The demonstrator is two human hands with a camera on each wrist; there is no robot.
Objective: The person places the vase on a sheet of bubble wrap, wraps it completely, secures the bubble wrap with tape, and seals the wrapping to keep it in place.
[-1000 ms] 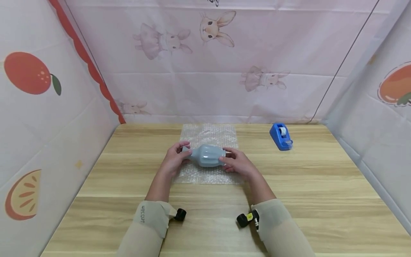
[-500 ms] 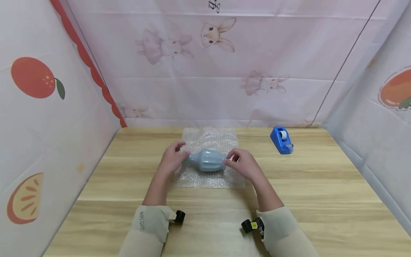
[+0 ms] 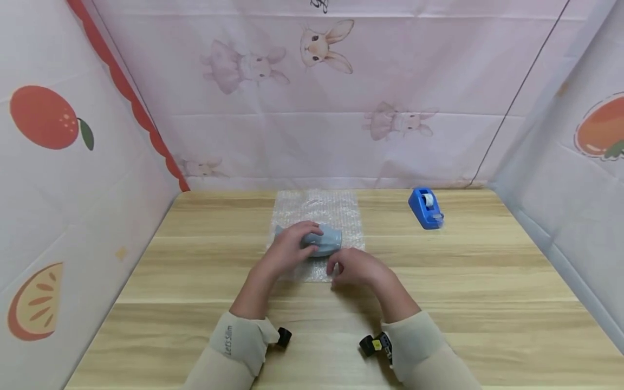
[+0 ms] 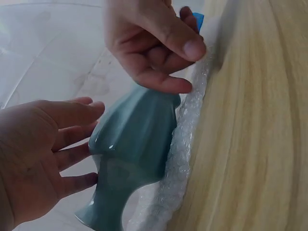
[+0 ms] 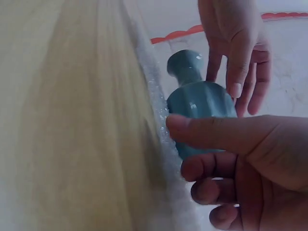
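A glossy blue-green vase (image 3: 331,238) lies on its side on a sheet of bubble wrap (image 3: 319,205), its narrow neck toward the left. Over the vase is my left hand (image 3: 288,250); the left wrist view shows its fingers extended, the tips right at the side of the vase (image 4: 137,130). My right hand (image 3: 363,268) is low at the sheet's near right corner, thumb and fingers apart. In the right wrist view that thumb overlaps the vase (image 5: 202,98), and the loosely bent fingers hold nothing.
A blue tape dispenser (image 3: 424,208) stands at the back right of the wooden table (image 3: 463,281). Cloth walls printed with rabbits and fruit enclose the table at the back and both sides.
My left hand has moved right from the vase's neck to over its body. The right hand has left the vase's base and come down toward the sheet's near edge. The vase lies lower.
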